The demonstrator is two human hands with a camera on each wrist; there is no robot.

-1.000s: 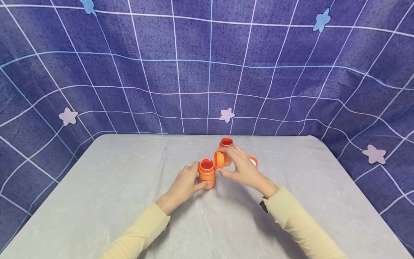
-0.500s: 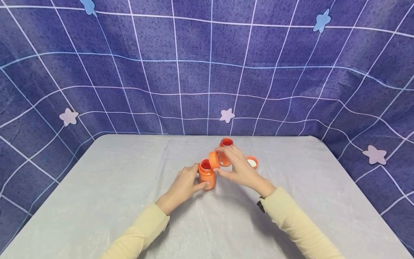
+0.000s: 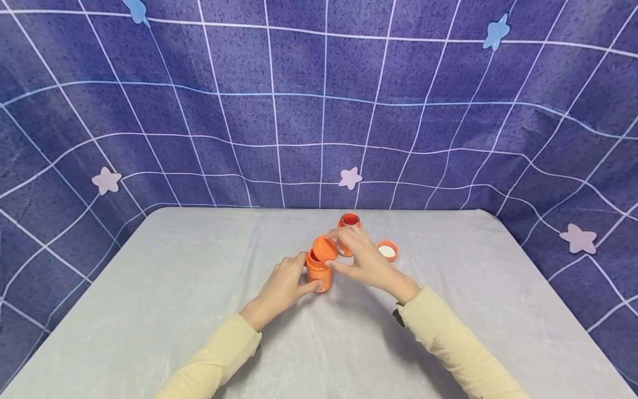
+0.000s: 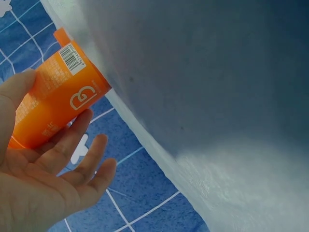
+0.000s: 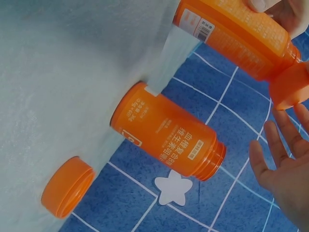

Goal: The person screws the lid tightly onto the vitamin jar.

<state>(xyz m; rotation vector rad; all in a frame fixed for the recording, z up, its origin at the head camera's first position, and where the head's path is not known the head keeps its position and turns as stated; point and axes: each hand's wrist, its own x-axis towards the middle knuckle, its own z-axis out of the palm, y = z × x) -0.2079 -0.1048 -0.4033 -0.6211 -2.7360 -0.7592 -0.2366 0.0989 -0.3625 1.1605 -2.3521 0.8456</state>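
In the head view my left hand (image 3: 283, 281) grips an orange pill bottle (image 3: 319, 275) standing on the table, with its thumb on the near side. In the left wrist view the bottle's barcode label shows, and the outer fingers stand off it. My right hand (image 3: 368, 262) pinches an orange screw cap (image 3: 325, 249), tilted over that bottle's mouth; part of the red opening still shows at the left. Just behind the right fingers is a second orange bottle (image 5: 169, 130), upright and uncapped. A second cap (image 3: 387, 251) lies to its right, white inside facing up.
A pale grey cloth covers the table (image 3: 199, 288). Behind it hangs a blue curtain (image 3: 299, 122) with a grid and star pattern, meeting the table's far edge just beyond the second bottle.
My right hand has carried the cap leftward from beside the held bottle onto its mouth, turning it over from its side. The left hand stays in place. More of the loose cap now shows.
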